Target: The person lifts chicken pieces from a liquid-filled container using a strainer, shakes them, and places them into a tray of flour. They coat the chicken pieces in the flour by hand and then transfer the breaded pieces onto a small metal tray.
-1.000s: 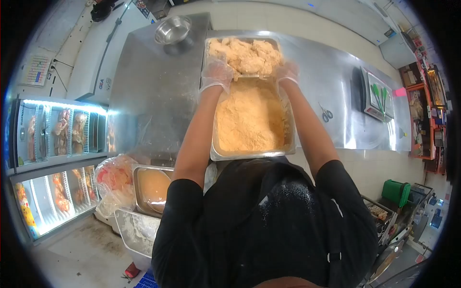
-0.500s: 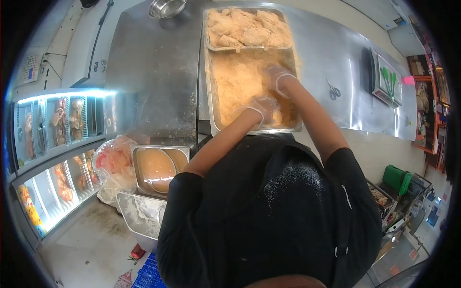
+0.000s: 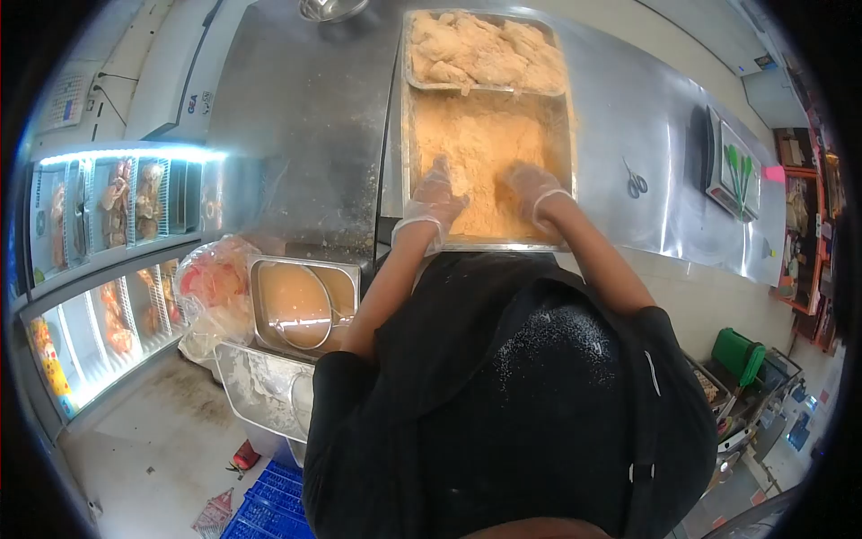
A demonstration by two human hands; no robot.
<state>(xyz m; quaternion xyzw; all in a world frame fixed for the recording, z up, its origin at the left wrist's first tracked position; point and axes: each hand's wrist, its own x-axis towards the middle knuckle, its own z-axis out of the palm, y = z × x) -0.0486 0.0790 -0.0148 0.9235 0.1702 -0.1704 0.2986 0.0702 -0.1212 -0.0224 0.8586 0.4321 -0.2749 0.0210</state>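
Both my hands wear clear plastic gloves and are over the large metal tray (image 3: 575, 171) of orange-yellow breading powder (image 3: 489, 135). My left hand (image 3: 437, 198) is at the tray's near left, fingers apart and pointing away from me, touching the powder. At the near right, my right hand (image 3: 536, 190) has its fingertips in or against the powder; they are partly hidden. A smaller tray holding coated pieces (image 3: 485, 52) rests across the far end of the large tray.
Scissors (image 3: 636, 183) and a scale with green tongs (image 3: 738, 180) lie to the right. A metal bowl (image 3: 332, 9) is at the far left. Lower left are a pan of liquid (image 3: 294, 305), a floury container (image 3: 260, 386), a plastic bag (image 3: 215, 287) and a lit display fridge (image 3: 117, 202).
From the far tray's sides, my hands have come down into the powder. My left hand then moved left, apart from my right. The small tray now sits farther from me, and the view has shifted.
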